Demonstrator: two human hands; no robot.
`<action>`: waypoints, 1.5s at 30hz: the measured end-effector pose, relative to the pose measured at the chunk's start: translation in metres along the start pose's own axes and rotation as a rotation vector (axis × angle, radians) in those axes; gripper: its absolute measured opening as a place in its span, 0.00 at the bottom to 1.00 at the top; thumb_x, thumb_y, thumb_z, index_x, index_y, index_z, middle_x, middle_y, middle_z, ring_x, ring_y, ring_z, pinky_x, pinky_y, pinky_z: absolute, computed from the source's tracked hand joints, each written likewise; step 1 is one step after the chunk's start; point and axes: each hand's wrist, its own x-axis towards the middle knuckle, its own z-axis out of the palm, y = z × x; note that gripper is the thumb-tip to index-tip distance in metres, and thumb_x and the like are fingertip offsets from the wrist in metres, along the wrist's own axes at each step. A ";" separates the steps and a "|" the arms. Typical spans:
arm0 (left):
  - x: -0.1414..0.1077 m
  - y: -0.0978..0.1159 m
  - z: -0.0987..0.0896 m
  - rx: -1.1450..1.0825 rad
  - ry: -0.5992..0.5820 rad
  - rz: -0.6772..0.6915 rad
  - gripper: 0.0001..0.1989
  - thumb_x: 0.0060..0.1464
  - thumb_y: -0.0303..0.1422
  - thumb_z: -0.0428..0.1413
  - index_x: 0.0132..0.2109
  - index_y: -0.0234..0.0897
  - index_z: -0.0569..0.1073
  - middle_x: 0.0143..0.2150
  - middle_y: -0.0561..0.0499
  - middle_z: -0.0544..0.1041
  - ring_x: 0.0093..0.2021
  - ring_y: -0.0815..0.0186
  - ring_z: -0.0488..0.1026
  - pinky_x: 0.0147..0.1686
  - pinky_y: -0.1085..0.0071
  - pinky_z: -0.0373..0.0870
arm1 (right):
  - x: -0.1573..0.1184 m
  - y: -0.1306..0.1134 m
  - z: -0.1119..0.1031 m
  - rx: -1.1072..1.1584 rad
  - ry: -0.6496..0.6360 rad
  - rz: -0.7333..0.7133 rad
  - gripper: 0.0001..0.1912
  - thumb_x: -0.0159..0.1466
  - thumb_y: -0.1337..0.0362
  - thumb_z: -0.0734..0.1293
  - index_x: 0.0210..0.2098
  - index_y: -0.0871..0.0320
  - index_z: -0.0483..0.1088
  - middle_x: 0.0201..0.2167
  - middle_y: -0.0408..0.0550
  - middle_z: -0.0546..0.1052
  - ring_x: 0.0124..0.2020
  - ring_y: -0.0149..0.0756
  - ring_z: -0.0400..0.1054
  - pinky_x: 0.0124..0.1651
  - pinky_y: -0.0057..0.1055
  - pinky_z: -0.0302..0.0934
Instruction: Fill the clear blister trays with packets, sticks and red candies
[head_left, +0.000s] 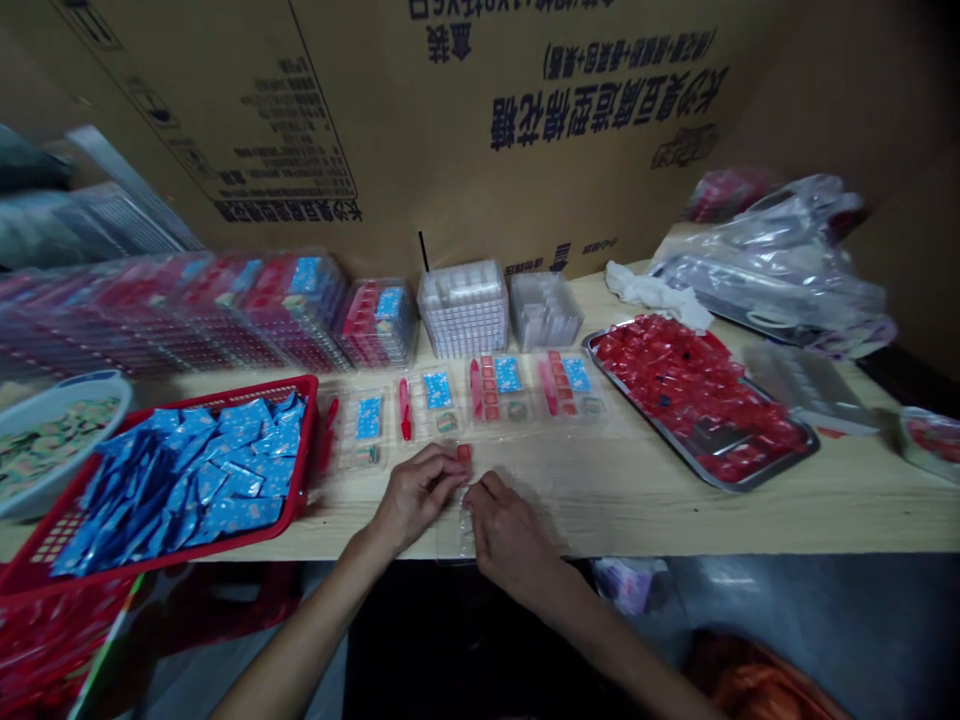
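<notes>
Near the table's front edge my left hand (421, 492) pinches a small red square piece (464, 456) between thumb and fingertips. Just right of it my right hand (508, 530) is closed, its fingers curled at a clear plastic tray (450, 540) lying under both hands; what they hold, if anything, is too small to make out. Behind the hands, a row of clear trays holds blue packets (508, 374), red sticks (406, 410) and small green-and-tan pieces (446, 422). The two right-hand trays of that row also have a column of red squares (490, 388).
At left, a red basket (311, 440) holds blue packets beside a pale bowl (112, 400). At right, a metal tray (739, 482) carries red wrapped pieces. Stacked trays (465, 310) and filled packs (300, 310) stand against a cardboard box (420, 150).
</notes>
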 end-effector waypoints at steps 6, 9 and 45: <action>0.000 -0.002 0.005 -0.022 0.155 -0.160 0.08 0.57 0.37 0.62 0.36 0.37 0.78 0.35 0.48 0.78 0.36 0.65 0.75 0.39 0.70 0.69 | 0.000 0.001 0.000 0.024 -0.015 -0.006 0.11 0.64 0.78 0.59 0.41 0.59 0.66 0.41 0.50 0.68 0.41 0.36 0.65 0.45 0.32 0.63; 0.002 -0.001 0.004 -0.061 0.125 -0.146 0.08 0.56 0.37 0.62 0.33 0.37 0.79 0.35 0.48 0.78 0.37 0.65 0.74 0.40 0.70 0.69 | 0.000 0.001 -0.001 0.026 -0.022 -0.008 0.11 0.64 0.77 0.59 0.41 0.59 0.67 0.41 0.50 0.68 0.41 0.36 0.65 0.46 0.33 0.63; 0.006 0.029 -0.005 -0.952 0.245 -0.764 0.20 0.33 0.33 0.75 0.36 0.31 0.83 0.37 0.46 0.82 0.38 0.69 0.77 0.42 0.78 0.72 | 0.001 0.000 -0.016 -0.164 0.128 -0.122 0.37 0.64 0.80 0.57 0.71 0.55 0.51 0.41 0.53 0.70 0.37 0.42 0.65 0.42 0.41 0.68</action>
